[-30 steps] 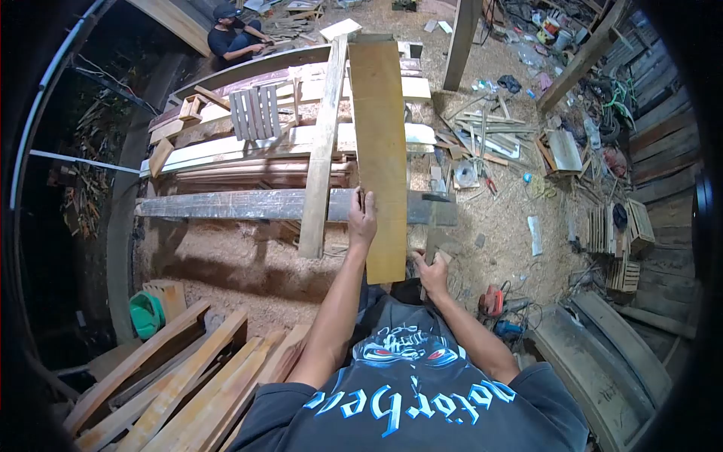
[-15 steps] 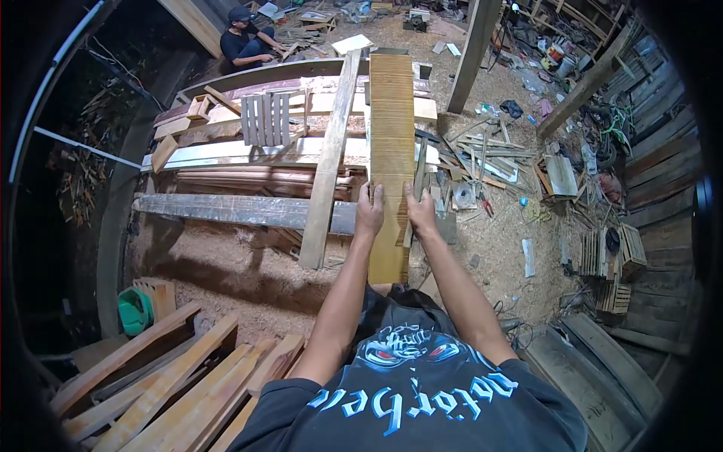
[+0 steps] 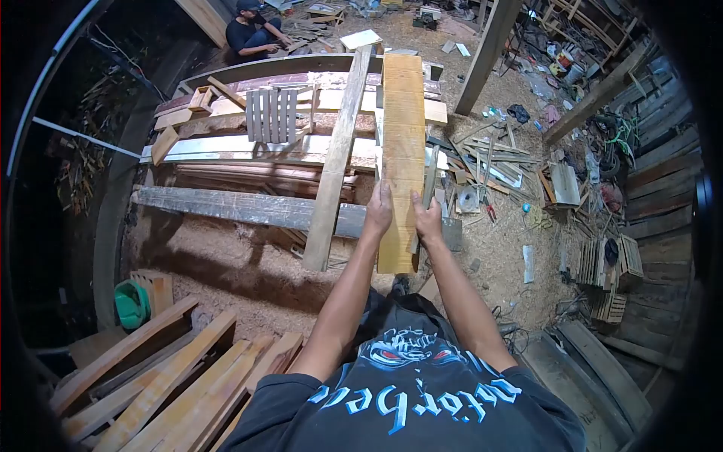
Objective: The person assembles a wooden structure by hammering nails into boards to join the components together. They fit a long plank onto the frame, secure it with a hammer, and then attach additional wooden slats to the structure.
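A long yellow-brown wooden plank (image 3: 404, 135), with saw marks running across its face, stretches away in front of me. My left hand (image 3: 379, 209) is closed on its left edge. Gripping the opposite edge is my right hand (image 3: 428, 220), at almost the same height. Both thumbs lie toward the upper face; the other fingers are mostly hidden. The plank's near end is just ahead of my waist. A narrower grey-brown board (image 3: 337, 162) lies left of it, across a dark beam (image 3: 248, 206) and other lumber.
A person (image 3: 254, 32) sits at the far left among wood scraps. A slatted wooden piece (image 3: 271, 116) rests on the stacked boards. Upright post (image 3: 486, 60) stands right of the plank, near scattered offcuts (image 3: 489, 162). Thick timbers (image 3: 166, 361) lie at lower left, beside a green container (image 3: 132, 304).
The plank has shifted slightly right in view, its near end a little farther from me. Its face now shows fewer dark cross lines. Both hands still grip its edges.
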The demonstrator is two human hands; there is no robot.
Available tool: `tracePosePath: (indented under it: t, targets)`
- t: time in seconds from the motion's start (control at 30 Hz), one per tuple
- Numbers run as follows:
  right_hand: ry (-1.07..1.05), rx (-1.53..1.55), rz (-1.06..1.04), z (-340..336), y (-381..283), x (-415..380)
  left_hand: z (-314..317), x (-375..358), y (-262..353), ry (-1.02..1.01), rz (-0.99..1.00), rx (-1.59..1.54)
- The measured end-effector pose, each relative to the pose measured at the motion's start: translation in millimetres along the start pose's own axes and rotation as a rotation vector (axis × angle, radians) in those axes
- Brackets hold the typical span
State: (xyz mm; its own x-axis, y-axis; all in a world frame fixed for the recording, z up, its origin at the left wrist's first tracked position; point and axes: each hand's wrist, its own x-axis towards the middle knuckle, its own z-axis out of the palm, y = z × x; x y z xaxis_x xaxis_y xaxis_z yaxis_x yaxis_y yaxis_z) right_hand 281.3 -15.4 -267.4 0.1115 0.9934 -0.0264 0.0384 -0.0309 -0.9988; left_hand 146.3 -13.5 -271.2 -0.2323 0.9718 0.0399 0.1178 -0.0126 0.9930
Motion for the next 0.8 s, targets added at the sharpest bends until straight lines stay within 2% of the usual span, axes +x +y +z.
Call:
tracePosePath:
  t: [0.17, 0.3, 0.4, 0.5, 0.57, 0.67, 0.8]
  targets:
    - [-0.018, -0.091, 0.114, -2, -3, 8, -1, -4, 16, 0.04, -0.102, 0.077]
    - [0.015, -0.057, 0.046, 0, -12, 3, 0, -14, 45, 0.145, -0.16, 0.108]
    - [0.022, -0.04, 0.064, -2, -16, -6, -1, -18, 29, 0.055, -0.182, 0.137]
    - [0.043, -0.017, 0.081, -3, -16, -17, -2, -25, 21, -0.016, -0.101, -0.042]
    - [0.031, -0.07, 0.136, -8, -17, -27, -3, -37, 25, -0.004, -0.118, -0.018]
    - [0.056, 0.045, 0.106, -10, -20, -48, -1, -55, 11, 0.012, -0.108, 0.0]
    - [-0.009, 0.001, 0.157, -26, 3, -75, -2, -86, 7, 0.01, -0.068, 0.054]
